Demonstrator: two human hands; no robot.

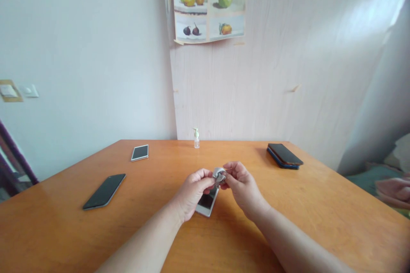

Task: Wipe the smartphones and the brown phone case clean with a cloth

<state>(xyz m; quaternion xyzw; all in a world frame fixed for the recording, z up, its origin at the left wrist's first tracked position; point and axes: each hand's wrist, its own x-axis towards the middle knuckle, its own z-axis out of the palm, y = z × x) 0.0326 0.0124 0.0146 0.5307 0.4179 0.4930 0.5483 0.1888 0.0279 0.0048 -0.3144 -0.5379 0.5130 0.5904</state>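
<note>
Between my two hands is a small crumpled grey cloth [219,175], pinched from both sides. The fingers of my left hand [196,187] are closed on its left edge. My right hand [241,185] grips its right side with thumb and fingers. Beneath the hands a white phone [207,201] with a dark screen lies on the wooden table [153,230]. My left hand and the cloth cover its upper and left parts.
A small clear pump bottle [197,140] stands at the table's back. Another white phone [140,152] lies back left, with a larger black phone [105,192] nearer. Stacked dark phones or cases [284,156] lie back right. Fruit pictures [209,12] hang on the wall.
</note>
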